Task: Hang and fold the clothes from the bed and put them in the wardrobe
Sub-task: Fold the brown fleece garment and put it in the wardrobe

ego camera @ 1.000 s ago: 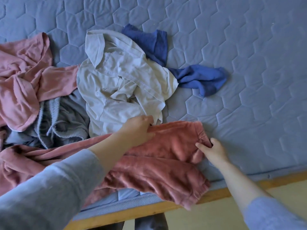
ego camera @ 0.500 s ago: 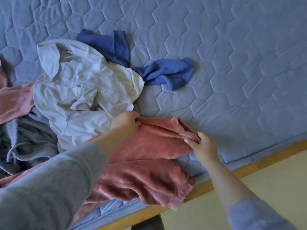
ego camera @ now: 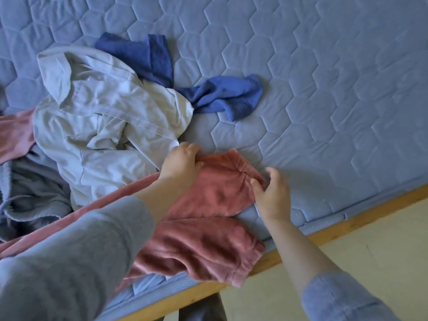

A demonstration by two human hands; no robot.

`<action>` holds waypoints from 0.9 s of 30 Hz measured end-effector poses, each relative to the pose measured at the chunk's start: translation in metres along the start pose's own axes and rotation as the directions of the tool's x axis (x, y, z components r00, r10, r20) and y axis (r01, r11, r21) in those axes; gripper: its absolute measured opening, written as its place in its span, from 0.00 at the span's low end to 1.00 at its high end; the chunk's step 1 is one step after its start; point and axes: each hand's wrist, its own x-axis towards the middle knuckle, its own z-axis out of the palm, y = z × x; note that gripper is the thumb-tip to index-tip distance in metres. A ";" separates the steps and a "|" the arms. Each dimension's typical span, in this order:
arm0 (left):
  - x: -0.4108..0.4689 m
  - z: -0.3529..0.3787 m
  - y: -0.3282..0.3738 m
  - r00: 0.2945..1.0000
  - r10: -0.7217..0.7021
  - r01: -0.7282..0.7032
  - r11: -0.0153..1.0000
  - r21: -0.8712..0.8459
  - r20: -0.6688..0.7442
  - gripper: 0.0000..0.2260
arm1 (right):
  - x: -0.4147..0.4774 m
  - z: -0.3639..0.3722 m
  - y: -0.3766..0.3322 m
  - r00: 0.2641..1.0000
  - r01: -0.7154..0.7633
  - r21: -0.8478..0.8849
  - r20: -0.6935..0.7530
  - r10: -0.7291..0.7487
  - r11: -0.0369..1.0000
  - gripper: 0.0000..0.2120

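A: While you lean over the bed [ego camera: 324, 89], your left grip [ego camera: 183, 163] curls its fingers round the upper edge of the rust-pink fleece garment [ego camera: 215, 188], knuckles up, just beside the pale grey shirt [ego camera: 104, 126]

B: Your right grip [ego camera: 273, 195] pinches the same garment at its right-hand corner, with your thumb on top of the gathered fabric and your fingers bent over the edge behind it

A: You have that garment at the near edge of the mattress. Its lower fold hangs over the wooden bed frame [ego camera: 347, 218] toward the floor [ego camera: 370, 262], and its long left part runs under your left sleeve [ego camera: 69, 262]

B: The rest of the pile sits to your left. The grey shirt lies crumpled over a dark blue garment [ego camera: 148, 56], which sticks out past it on the far side and to the right

A: Nearer you, at the left edge, a grey knit piece [ego camera: 30, 188] touches the shirt, and a lighter pink garment [ego camera: 14, 135] shows at the far left, just beside both
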 end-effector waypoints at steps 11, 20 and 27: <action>-0.142 -0.026 -0.058 0.997 0.069 -0.066 0.993 -0.098 0.024 0.04 | -0.110 0.000 -0.032 0.961 0.242 0.077 0.117 -0.250 0.967 0.06; -0.215 -0.040 -0.138 0.998 0.024 -0.025 1.000 0.015 0.058 0.15 | -0.170 0.050 -0.045 0.784 0.511 -0.151 0.485 -0.387 0.847 0.09; -0.230 -0.033 -0.171 0.989 -0.039 0.028 0.997 0.078 0.143 0.17 | -0.162 0.065 -0.047 0.815 0.551 -0.428 0.463 -0.349 0.716 0.11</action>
